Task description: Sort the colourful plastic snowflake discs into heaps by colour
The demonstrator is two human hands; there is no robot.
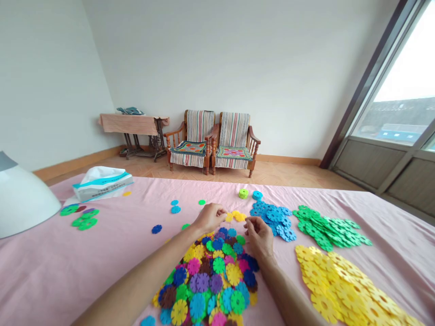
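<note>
There was the left hand (pixel 210 217), fingers bunched together right beside the small yellow plastic snowflake discs (pixel 235 216), lying just past the far side of the multicoloured plastic disc heap (pixel 204 276) on the pink bedsheet (pixel 84 276)! The right hand (pixel 258 237) curled close by, fingertips pinched, though on what, you couldn't tell. A blue disc pile (pixel 273 218), green disc pile (pixel 326 228) and yellow disc pile (pixel 343 290) spread toward the right edge.

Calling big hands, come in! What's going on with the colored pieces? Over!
Left hand beside yellow pieces. Right hand over edge of mixed pile. Blue pile just past right hand.
</note>
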